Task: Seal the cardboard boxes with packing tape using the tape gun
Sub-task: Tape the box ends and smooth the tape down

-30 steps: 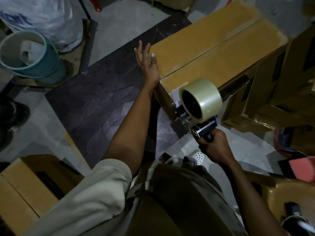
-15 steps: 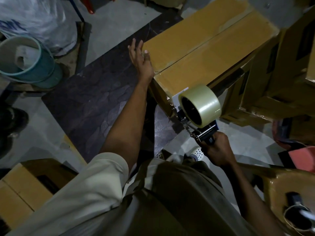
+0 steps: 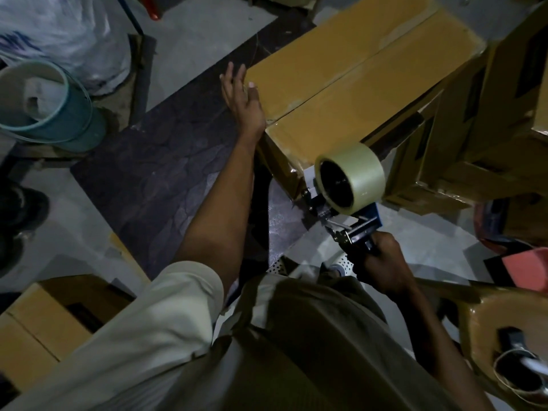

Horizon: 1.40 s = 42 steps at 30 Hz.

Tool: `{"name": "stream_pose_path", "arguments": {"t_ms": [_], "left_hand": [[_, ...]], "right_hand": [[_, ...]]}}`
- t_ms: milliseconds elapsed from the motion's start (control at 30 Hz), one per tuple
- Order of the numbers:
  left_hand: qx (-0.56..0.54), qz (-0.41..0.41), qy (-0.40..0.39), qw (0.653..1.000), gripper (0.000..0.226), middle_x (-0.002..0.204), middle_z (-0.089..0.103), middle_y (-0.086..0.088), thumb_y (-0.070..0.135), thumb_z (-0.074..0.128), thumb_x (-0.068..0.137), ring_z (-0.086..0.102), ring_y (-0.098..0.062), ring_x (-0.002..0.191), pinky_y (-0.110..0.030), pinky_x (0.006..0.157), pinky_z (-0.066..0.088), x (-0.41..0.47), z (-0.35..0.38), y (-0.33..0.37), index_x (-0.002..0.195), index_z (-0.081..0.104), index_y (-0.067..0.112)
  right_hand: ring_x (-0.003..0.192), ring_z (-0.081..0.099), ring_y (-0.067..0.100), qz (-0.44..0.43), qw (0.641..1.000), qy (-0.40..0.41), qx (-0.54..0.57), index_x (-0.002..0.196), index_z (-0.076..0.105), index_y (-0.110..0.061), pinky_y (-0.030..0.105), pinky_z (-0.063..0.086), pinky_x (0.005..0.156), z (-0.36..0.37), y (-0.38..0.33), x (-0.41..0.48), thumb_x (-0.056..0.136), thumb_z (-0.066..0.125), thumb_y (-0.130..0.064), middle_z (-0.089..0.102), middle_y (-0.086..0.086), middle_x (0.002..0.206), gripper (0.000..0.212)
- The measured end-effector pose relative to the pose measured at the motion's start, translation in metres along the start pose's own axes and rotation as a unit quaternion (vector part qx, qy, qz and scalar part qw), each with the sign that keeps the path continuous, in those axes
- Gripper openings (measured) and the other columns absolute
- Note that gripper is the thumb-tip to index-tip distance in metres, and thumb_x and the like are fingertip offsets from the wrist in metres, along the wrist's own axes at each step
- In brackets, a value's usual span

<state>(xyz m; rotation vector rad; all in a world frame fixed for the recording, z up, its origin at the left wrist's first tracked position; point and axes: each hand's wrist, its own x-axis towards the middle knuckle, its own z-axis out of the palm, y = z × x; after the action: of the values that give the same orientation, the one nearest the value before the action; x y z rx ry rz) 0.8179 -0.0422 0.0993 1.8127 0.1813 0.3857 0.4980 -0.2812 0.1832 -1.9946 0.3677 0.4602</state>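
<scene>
Left arm: bare forearm extended from lower left of frame to upper centre, pale sleeve at the upper arm. Left hand [image 3: 241, 97]: fingers straight, palm flat against the cardboard box [image 3: 341, 69]. Right arm: lower right of frame. Right hand [image 3: 382, 262]: fingers curled round the handle of the tape gun [image 3: 344, 200].

The scene is dim overall. Most light falls on the top of the cardboard box [image 3: 341, 69] and on the tape roll [image 3: 355, 173], which shines pale. The lower corners sink into deep shadow. The sleeve [image 3: 154, 321] looks blurred, and straight edges bend near the borders.
</scene>
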Motion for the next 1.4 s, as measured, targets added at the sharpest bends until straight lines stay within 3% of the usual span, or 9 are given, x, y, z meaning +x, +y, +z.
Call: {"name": "stream_pose_path", "arguments": {"t_ms": [133,300,433,700,800,933,1133,1267,1400], "left_hand": [[-0.002,-0.014,0.003,1.0,0.044,0.162,0.03,-0.012,0.026,0.042,0.105,0.008,-0.032,0.155,-0.06,0.119,0.026,-0.006,0.0,0.0,0.144,0.053,0.008],[-0.006,-0.011,0.001,1.0,0.043,0.158,0.034,-0.011,0.027,0.042,0.106,0.021,-0.034,0.151,-0.058,0.117,0.031,-0.005,0.0,0.006,0.143,0.054,0.008],[0.011,-0.025,0.001,1.0,0.047,0.154,0.037,-0.009,0.031,0.041,0.104,0.029,-0.03,0.145,-0.052,0.115,0.036,-0.008,-0.002,0.01,0.144,0.054,0.009],[0.094,-0.012,-0.054,0.994,0.048,0.16,0.033,-0.004,0.035,0.043,0.107,0.026,-0.026,0.144,-0.03,0.109,0.026,-0.01,-0.019,0.014,0.153,0.045,0.019],[0.142,0.004,-0.068,0.988,0.049,0.161,0.032,-0.001,0.041,0.043,0.107,0.028,-0.025,0.144,-0.029,0.106,0.021,-0.012,-0.027,0.014,0.154,0.042,0.025],[0.174,-0.001,-0.043,0.984,0.051,0.158,0.035,0.0,0.047,0.045,0.104,0.031,-0.026,0.143,-0.052,0.113,0.023,-0.011,-0.026,0.013,0.152,0.043,0.03],[0.129,-0.025,0.002,0.991,0.055,0.156,0.037,-0.004,0.041,0.045,0.103,0.032,-0.023,0.144,-0.053,0.115,0.023,-0.015,-0.02,0.016,0.154,0.039,0.023],[0.073,-0.068,0.01,0.995,0.06,0.162,0.03,-0.005,0.043,0.05,0.102,0.019,-0.019,0.151,-0.05,0.12,0.009,-0.02,-0.019,0.014,0.156,0.032,0.025],[-0.047,-0.118,0.06,0.99,0.058,0.125,0.064,-0.005,0.044,0.071,0.078,0.06,-0.023,0.116,-0.049,0.105,0.046,-0.01,-0.024,0.008,0.128,0.059,0.016]], "right_hand": [[0.062,0.063,0.015,0.039,0.995,-0.043,-0.079,0.073,0.067,-0.019,0.037,0.05,0.061,0.002,0.014,-0.014,0.097,0.067,-0.017,0.069,-0.004,0.068,0.025],[0.076,0.072,0.021,0.044,0.963,-0.082,-0.252,0.086,0.07,-0.034,0.043,0.058,0.07,0.007,0.06,-0.025,0.083,0.065,-0.062,0.075,0.002,0.083,0.029],[0.099,0.07,0.024,-0.063,0.911,-0.088,-0.398,0.121,0.063,-0.033,0.04,0.057,0.085,0.037,0.048,0.02,0.09,0.064,-0.049,0.073,-0.003,0.11,0.035],[0.112,0.063,0.032,-0.19,0.876,-0.036,-0.442,0.119,0.062,-0.022,0.04,0.042,0.09,0.08,0.039,0.102,0.075,0.078,-0.044,0.065,0.004,0.118,0.051],[0.094,0.064,0.032,-0.302,0.886,0.05,-0.347,0.107,0.07,-0.015,0.039,0.043,0.083,0.08,0.026,0.096,0.087,0.077,-0.034,0.067,0.006,0.1,0.028],[0.076,0.056,0.026,-0.513,0.795,0.233,-0.224,0.085,0.072,-0.007,0.039,0.042,0.07,0.081,-0.045,0.07,0.095,0.073,-0.024,0.066,0.008,0.083,0.019],[0.123,0.057,0.032,-0.379,0.816,0.301,-0.315,0.124,0.065,-0.006,0.045,0.039,0.104,0.094,-0.107,0.148,0.098,0.059,-0.024,0.065,0.013,0.129,0.031],[0.133,0.057,0.034,-0.378,0.769,0.349,-0.381,0.134,0.065,-0.007,0.051,0.043,0.11,0.11,-0.08,0.172,0.108,0.051,-0.028,0.064,0.013,0.14,0.036],[0.134,0.059,0.028,-0.421,0.733,0.382,-0.373,0.137,0.066,-0.011,0.045,0.049,0.107,0.116,-0.064,0.176,0.099,0.068,-0.02,0.063,0.008,0.144,0.04]]}}
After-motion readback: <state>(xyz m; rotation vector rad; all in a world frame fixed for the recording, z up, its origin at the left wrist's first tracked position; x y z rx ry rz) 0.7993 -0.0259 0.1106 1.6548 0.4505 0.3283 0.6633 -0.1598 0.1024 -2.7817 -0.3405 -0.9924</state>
